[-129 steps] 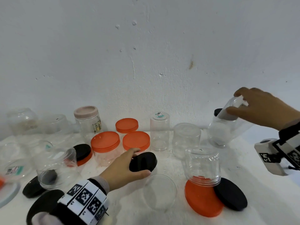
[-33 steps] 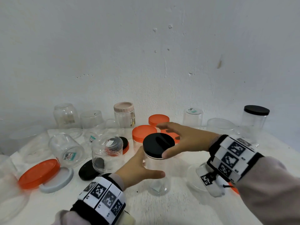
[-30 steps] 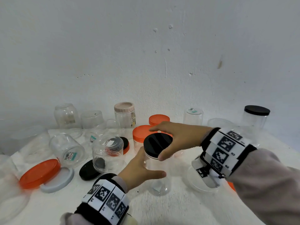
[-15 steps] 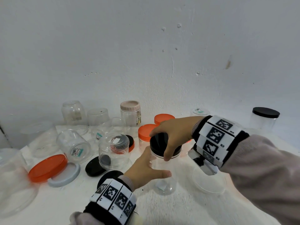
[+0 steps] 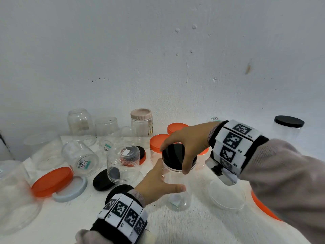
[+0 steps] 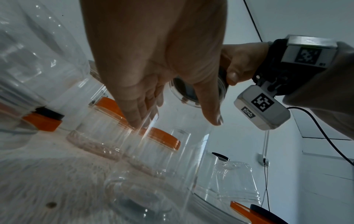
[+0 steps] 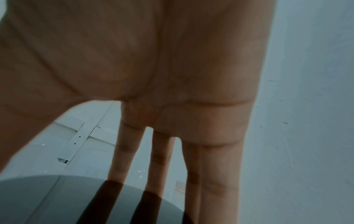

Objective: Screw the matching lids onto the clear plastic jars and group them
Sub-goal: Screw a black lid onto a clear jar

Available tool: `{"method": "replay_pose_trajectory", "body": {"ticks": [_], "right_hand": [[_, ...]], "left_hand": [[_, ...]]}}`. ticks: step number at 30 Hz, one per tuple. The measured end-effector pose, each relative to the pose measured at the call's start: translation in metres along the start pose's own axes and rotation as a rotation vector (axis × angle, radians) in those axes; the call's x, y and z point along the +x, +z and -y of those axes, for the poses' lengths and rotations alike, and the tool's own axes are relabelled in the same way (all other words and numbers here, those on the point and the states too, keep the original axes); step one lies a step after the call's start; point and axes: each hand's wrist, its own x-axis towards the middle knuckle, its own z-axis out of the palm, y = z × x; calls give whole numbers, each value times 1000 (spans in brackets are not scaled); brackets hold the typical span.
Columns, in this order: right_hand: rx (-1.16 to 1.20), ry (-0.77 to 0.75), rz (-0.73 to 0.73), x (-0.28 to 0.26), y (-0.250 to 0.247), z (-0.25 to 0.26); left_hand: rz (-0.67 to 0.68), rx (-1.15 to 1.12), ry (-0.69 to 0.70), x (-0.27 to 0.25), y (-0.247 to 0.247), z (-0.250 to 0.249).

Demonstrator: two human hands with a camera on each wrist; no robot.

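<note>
A clear plastic jar (image 5: pixel 177 189) stands upright on the white table (image 5: pixel 193 226), near the middle. A black lid (image 5: pixel 173 156) sits on its mouth. My left hand (image 5: pixel 158 184) wraps the jar's body from the left, thumb across the front; the left wrist view shows that hand (image 6: pixel 168 109) against the clear wall. My right hand (image 5: pixel 188 147) reaches in from the right and grips the lid's rim from above with thumb and fingers. In the right wrist view the fingers (image 7: pixel 216 174) stretch over the dark lid (image 7: pixel 57 201).
Several orange-lidded jars (image 5: pixel 159 143) stand just behind. A black-lidded jar (image 5: pixel 288 127) stands far right. Upturned clear jars (image 5: pixel 123 164), a jar on its side (image 5: pixel 80 158), loose black lids (image 5: pixel 102 180), an orange lid (image 5: pixel 51 181) and a clear lid (image 5: pixel 226 194) lie around.
My right hand has come further over the black lid and turned on it, the fingers now curled down round its rim. The left hand keeps its hold on the jar.
</note>
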Motion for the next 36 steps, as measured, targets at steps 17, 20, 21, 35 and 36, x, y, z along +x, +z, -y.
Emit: {"method": "replay_pose_trajectory", "body": {"ticks": [17,20,21,35,36], "right_hand": [[-30,96,-142,5,15,3],[0,109,-65,4,11,1],[-9,107,-39,3,10,1],[-25,129,-181,3,14,1],[-37,141,-197,4,16,2]], "left_hand": [[-17,35,20,-3,0,-3],[-5,44,20,-2,-1,-4],[-6,46,21,-3,-1,-4],[-25,45,28,-3,1,-3],[-26,45,26,-3,1,-3]]}}
